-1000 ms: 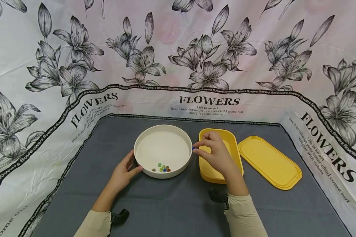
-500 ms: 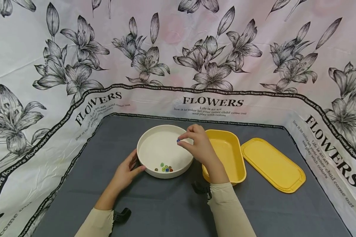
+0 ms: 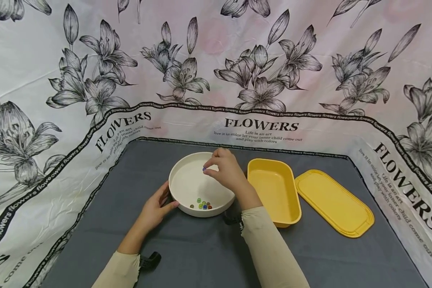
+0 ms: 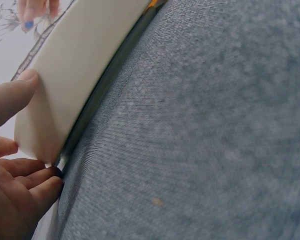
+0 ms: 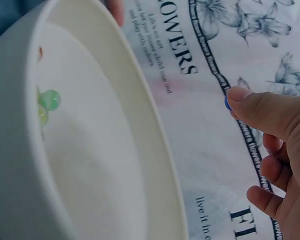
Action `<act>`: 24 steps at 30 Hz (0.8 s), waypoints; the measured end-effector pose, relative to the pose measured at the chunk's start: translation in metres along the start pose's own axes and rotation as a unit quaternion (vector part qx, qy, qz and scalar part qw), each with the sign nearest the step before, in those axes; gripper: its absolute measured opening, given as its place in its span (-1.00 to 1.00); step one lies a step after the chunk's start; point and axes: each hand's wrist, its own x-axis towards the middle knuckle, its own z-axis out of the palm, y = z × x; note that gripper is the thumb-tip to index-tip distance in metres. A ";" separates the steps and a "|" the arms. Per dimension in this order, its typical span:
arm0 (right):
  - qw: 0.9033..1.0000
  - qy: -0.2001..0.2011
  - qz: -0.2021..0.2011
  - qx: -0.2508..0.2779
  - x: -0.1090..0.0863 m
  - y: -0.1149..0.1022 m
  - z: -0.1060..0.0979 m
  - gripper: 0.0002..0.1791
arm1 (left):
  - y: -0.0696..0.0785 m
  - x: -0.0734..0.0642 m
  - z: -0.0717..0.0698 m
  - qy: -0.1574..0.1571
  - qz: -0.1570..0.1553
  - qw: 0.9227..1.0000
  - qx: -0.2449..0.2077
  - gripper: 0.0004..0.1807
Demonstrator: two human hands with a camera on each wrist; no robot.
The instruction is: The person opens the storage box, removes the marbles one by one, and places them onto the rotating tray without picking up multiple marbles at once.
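Observation:
My right hand point(image 3: 225, 168) pinches a small blue marble point(image 5: 227, 103) between thumb and forefinger, above the inside of a round white dish point(image 3: 189, 178). The marble mostly hides behind the fingertips. At the dish's left side, my left hand point(image 3: 155, 210) holds the outside; in the left wrist view its thumb point(image 4: 20, 92) lies against the wall and the fingers are at the lower edge. Several coloured glass marbles point(image 3: 205, 207), green, yellow, blue and reddish, lie on the dish's floor near its front.
A yellow rectangular container point(image 3: 277, 192) stands right of the dish, partly behind the right forearm. Its flat yellow lid point(image 3: 335, 203) lies farther right. A grey cloth point(image 3: 187, 256) covers the table, and a flower-printed curtain point(image 3: 259, 96) hangs behind.
My right hand has moved left from the yellow container's near side to over the white dish, carrying the blue marble. My left hand has kept its place at the dish.

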 end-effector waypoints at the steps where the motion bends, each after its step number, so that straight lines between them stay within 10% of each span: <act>1: 1.000 -0.008 0.004 -0.006 0.001 0.001 0.002 -0.86 | 0.000 0.000 0.000 -0.001 -0.001 1.000 0.000 0.00; 14: 0.998 -0.047 0.004 -0.038 0.004 0.004 0.017 -0.78 | 0.014 -0.003 0.003 -0.001 -0.012 1.000 -0.002 -0.04; 24: 0.999 -0.033 -0.025 -0.034 -0.021 0.003 -0.009 -0.76 | -0.005 0.001 0.002 0.000 -0.005 1.000 0.008 0.02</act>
